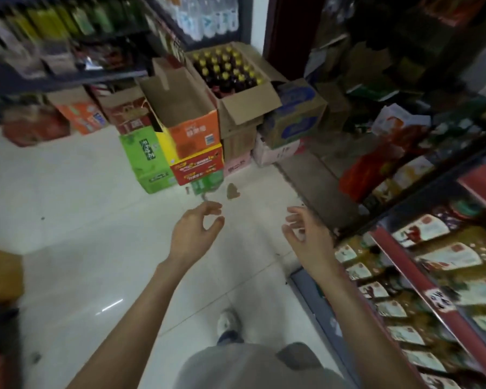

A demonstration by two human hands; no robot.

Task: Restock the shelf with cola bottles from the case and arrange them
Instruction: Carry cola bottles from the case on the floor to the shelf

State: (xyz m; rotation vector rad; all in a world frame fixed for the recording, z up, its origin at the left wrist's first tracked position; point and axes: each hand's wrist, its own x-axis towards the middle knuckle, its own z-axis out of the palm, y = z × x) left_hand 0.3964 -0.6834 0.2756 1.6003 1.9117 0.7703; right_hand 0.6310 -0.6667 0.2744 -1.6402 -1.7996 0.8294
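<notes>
Two bare hands are out front over the pale tiled floor, and nothing is in either of them. Biggest thing in view is that floor, then the shelf running down the right side, packed with labelled bottles whose type is too blurred to read. Straight ahead sits a stack of cartons, and on top of it the open brown case, flaps splayed, holding the cola bottles: dark bottles with yellow caps, standing upright in tight rows. That case is well apart from both hands, across the floor. Just beside it, to the left, an orange carton stands open with nothing visible inside, on a red and yellow box.

Now the hands. The left hand hangs with fingers loosely curled, thumb and forefinger near each other but pinching nothing. The right hand is much the same, fingers relaxed and half bent, holding nothing, near the shelf's lower corner.

So the step in hand looks like the walk to the case for a pick-up. To do it well: close in squarely, reach from above, and take bottles by the neck from the near edge row, where the flap leaves room. Lift straight up so neighbours stay standing. One in each hand keeps the carry steady.
</notes>
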